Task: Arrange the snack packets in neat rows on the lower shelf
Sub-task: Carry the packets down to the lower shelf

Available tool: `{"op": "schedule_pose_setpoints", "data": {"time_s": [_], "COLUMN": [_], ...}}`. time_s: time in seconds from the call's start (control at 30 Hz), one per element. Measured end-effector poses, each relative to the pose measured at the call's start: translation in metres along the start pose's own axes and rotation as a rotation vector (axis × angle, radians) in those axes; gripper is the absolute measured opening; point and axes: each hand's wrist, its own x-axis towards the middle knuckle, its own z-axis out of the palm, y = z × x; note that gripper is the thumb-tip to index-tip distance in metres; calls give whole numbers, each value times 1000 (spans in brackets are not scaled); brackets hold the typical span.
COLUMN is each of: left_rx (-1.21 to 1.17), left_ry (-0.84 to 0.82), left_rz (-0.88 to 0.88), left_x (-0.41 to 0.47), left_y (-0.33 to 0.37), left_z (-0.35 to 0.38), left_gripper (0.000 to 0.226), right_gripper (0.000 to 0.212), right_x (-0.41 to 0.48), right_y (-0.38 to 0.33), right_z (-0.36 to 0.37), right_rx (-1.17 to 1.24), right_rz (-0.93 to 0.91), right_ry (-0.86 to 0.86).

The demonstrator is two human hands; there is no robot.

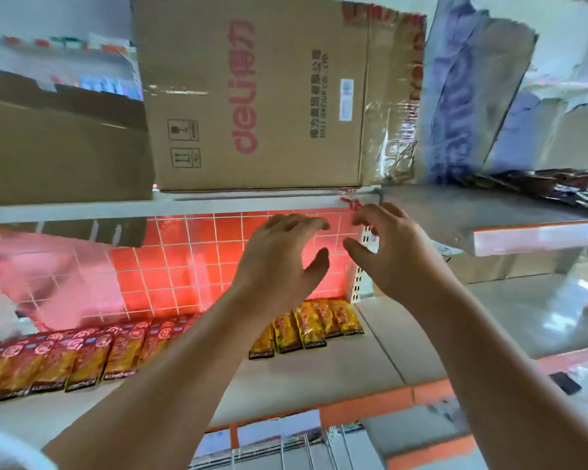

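The left hand (279,262) was raised in front of the shelving, fingers loosely bent and thumb spread out to the right, holding nothing. The right hand (398,256), just beside it, was likewise relaxed and empty, its fingers lightly curled and its thumb pointing left. The two thumbs were near each other but apart, and neither hand touched anything.

Below them was the lower shelf (319,378), with an orange strip (364,405) along its near edge. The red packets (82,357) of snacks lay on it in an overlapping row at the left, set back toward the red tiled wall (190,266). The yellow packets (319,322) made a shorter overlapping row further right, ending near the perforated upright (360,276). The left forearm crossed in front of the stretch between the two rows, so it could not be told whether they joined.

On the upper shelf (82,210) stood a cardboard box (258,96) with red lettering. A plainer brown box (58,150) was to its left and a blue and purple bag (455,96) to its right. A pink plastic bag (48,276), blurred, showed at the far left under the upper shelf
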Motion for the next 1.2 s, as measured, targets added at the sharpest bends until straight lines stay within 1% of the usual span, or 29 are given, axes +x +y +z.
{"op": "schedule_pose_setpoints", "data": {"time_s": [0.13,0.23,0.3,0.4,0.63,0.73,0.8,0.97,1.13,1.2], "left_rx": [-51,-82,-131,-232,-341,-429,-453,-465,-436,-381], "left_ry": [-43,-68,-113,-194,-307,-390,-460,-649,-720,-751], "left_rz": [54,99,80,64,20,-15,-5,6,34,67], "left_x": [26,43,55,74,124,154,175,221,257,272], "left_y": [62,94,104,108,105,105,105,105,105,109], "left_z": [16,30,41,63,119,147,168,217,248,257], "left_gripper": [43,41,38,35,25,24,26,23,22,22], "right_gripper": [27,28,27,26,16,7,4,7,8,7], "right_x": [-8,-15,-17,-16,10,30,44,75,95,103], "right_y": [34,58,72,96,154,179,196,237,276,290], "right_z": [-60,-88,-100,-111,-109,-106,-105,-110,-121,-125], "right_rx": [-75,-120,-132,-157,-225,-273,-289,-254,-322,-355], "right_rz": [48,92,133,198,296,334,366,428,418,429], "right_ry": [54,58,48,36,17,-45,-92,-150,-226,-256]}}
